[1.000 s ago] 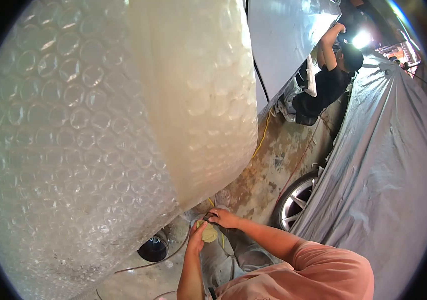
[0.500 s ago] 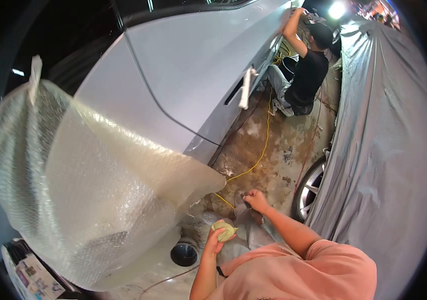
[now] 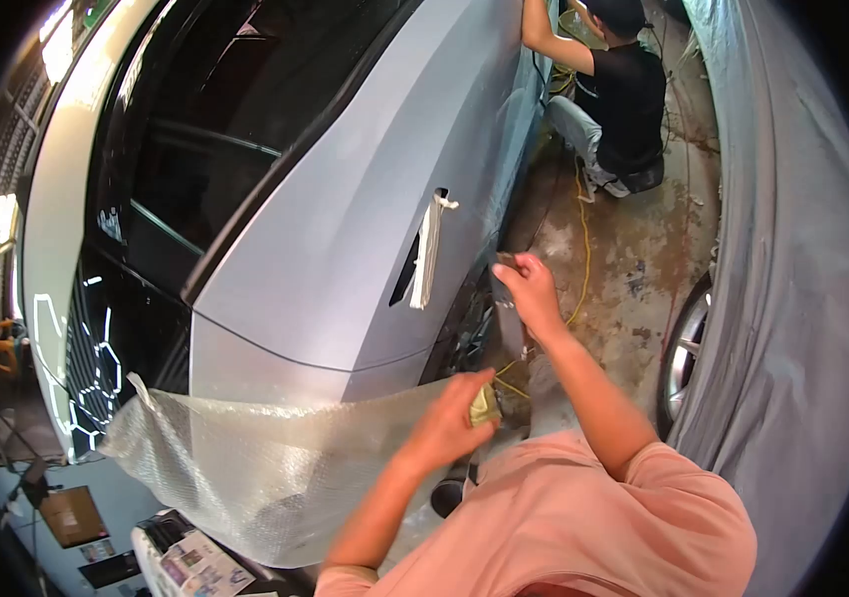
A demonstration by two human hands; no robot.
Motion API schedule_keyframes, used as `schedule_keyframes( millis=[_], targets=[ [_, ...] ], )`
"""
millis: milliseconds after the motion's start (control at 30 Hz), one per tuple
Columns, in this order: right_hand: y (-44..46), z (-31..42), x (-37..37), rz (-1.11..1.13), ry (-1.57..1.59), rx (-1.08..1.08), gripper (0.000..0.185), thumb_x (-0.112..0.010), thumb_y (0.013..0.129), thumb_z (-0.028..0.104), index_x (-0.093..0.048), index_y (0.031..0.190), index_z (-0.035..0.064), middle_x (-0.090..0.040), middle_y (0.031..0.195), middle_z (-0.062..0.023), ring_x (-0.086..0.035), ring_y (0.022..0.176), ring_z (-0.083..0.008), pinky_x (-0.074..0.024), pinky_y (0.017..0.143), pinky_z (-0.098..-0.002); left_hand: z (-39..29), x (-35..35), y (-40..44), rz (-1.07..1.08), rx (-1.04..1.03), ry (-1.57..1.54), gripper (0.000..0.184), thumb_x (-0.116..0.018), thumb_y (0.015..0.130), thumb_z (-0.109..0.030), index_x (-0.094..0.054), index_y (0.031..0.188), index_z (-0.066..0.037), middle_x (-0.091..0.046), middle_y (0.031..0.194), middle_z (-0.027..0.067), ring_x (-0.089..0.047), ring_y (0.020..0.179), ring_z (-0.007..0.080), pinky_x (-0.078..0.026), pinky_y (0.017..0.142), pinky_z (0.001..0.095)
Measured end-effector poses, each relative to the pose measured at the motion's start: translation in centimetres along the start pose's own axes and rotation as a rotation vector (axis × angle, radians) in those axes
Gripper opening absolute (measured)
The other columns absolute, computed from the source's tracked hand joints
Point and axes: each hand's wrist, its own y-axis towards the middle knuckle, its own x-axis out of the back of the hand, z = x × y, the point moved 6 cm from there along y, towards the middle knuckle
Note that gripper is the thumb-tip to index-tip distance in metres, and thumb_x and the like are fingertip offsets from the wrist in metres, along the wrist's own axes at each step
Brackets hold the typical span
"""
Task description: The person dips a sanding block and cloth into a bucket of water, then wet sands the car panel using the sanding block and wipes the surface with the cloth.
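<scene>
My left hand (image 3: 447,423) is closed around a yellow-green pad or lump (image 3: 485,406), held low in front of my body; its exact kind is unclear. My right hand (image 3: 534,297) pinches a dark, flat, scraper-like piece (image 3: 503,281) between thumb and fingers. That hand is beside the lower side of the grey car door (image 3: 335,249), apart from the panel as far as I can see. A white strip (image 3: 427,254) hangs at the door handle opening. Bubble wrap (image 3: 275,468) covers the car's rear part, just left of my left hand.
A co-worker (image 3: 628,109) in a black top sits low by the car farther ahead. A yellow cable (image 3: 584,239) runs along the stained floor (image 3: 633,289). On the right stands a grey-covered vehicle (image 3: 792,249) with an exposed wheel (image 3: 685,348).
My view has shifted along the car, showing more door and window. My right hand has risen toward the door. My left hand has turned, hiding more of the yellow-green pad.
</scene>
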Motion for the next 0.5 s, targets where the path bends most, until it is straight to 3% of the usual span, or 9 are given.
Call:
schedule_keyframes(
  millis=[67, 133, 167, 200, 233, 367, 400, 500],
  targets=[
    [3.2, 2.8, -3.6, 0.039, 0.038, 0.049, 0.026, -0.081, 0.096, 0.019, -0.068, 0.106, -0.0021, -0.072, 0.1, -0.0059, -0.066, 0.092, -0.0115, -0.0543, 0.085, -0.031, -3.6, 5.3, 3.0, -0.06, -0.072, 0.201, 0.074, -0.081, 0.086, -0.015, -0.054, 0.155, -0.006, -0.064, 0.127, 0.0182, -0.066, 0.083, 0.0335, -0.058, 0.075, 0.0437],
    [6.3, 6.1, -7.0, -0.005, 0.014, 0.112, 0.031, -0.081, 0.094, 0.024, -0.068, 0.104, -0.0015, -0.072, 0.096, -0.0091, -0.068, 0.088, -0.0147, -0.0552, 0.081, -0.0341, -7.2, 10.5, 5.9, -0.07, -0.047, 0.315, 0.072, -0.082, 0.084, -0.012, -0.058, 0.152, -0.008, -0.065, 0.124, 0.0168, -0.068, 0.091, 0.0353, -0.058, 0.081, 0.045],
    [7.5, 8.2, -8.4, -0.045, -0.022, 0.136, 0.032, -0.081, 0.093, 0.027, -0.068, 0.103, -0.0011, -0.072, 0.092, -0.011, -0.069, 0.086, -0.0173, -0.0555, 0.079, -0.036, -8.5, 12.7, 7.2, -0.09, -0.055, 0.39, 0.073, -0.084, 0.083, -0.01, -0.058, 0.151, -0.008, -0.066, 0.127, 0.0182, -0.068, 0.106, 0.0381, -0.057, 0.091, 0.0448],
    [8.6, 9.6, -9.7, -0.076, -0.053, 0.104, 0.031, -0.081, 0.093, 0.024, -0.067, 0.103, -0.001, -0.072, 0.091, -0.0084, -0.067, 0.084, -0.0143, -0.0551, 0.078, -0.0342, -9.5, 14.9, 8.5, -0.11, -0.064, 0.46, 0.074, -0.086, 0.082, -0.008, -0.059, 0.151, -0.008, -0.067, 0.129, 0.0196, -0.067, 0.12, 0.0409, -0.056, 0.102, 0.0445],
    [9.8, 10.5, -10.7, -0.104, -0.087, 0.071, 0.029, -0.082, 0.094, 0.022, -0.066, 0.103, -0.0009, -0.072, 0.089, -0.0057, -0.065, 0.083, -0.0113, -0.0547, 0.076, -0.0324, -10.8, 16.9, 9.9, -0.111, -0.067, 0.57, 0.073, -0.086, 0.082, -0.008, -0.06, 0.15, -0.008, -0.067, 0.129, 0.0195, -0.068, 0.118, 0.0402, -0.056, 0.101, 0.0439],
    [12.5, 10.8, -13.9, -0.14, -0.101, 0.052, 0.03, -0.078, 0.096, 0.027, -0.066, 0.102, 0.0005, -0.073, 0.087, -0.0097, -0.069, 0.077, -0.0179, -0.0553, 0.073, -0.0368, -14.5, 23.8, 14.8, -0.142, -0.155, 0.753, 0.074, -0.085, 0.081, 0.0, -0.059, 0.15, -0.008, -0.067, 0.129, 0.0193, -0.07, 0.113, 0.0383, -0.058, 0.096, 0.0415],
    [12.6, 11.1, -14.4, -0.108, -0.097, 0.053, 0.031, -0.074, 0.097, 0.028, -0.066, 0.106, 0.0001, -0.073, 0.093, -0.0161, -0.071, 0.086, -0.034, -0.0553, 0.081, -0.0455, -15.1, 25.2, 16.0, -0.139, -0.201, 0.766, 0.075, -0.084, 0.081, 0.003, -0.058, 0.151, -0.008, -0.066, 0.129, 0.0192, -0.071, 0.113, 0.0377, -0.059, 0.095, 0.0411],
    [12.8, 11.0, -15.5, -0.11, -0.167, 0.142, 0.029, -0.073, 0.098, 0.027, -0.065, 0.105, -0.0001, -0.072, 0.098, -0.0161, -0.07, 0.089, -0.0345, -0.0547, 0.082, -0.0459, -15.6, 28.2, 19.1, -0.162, -0.199, 0.779, 0.073, -0.082, 0.082, 0.004, -0.059, 0.15, -0.008, -0.065, 0.133, 0.0182, -0.07, 0.116, 0.0355, -0.058, 0.099, 0.039]
  ],
)
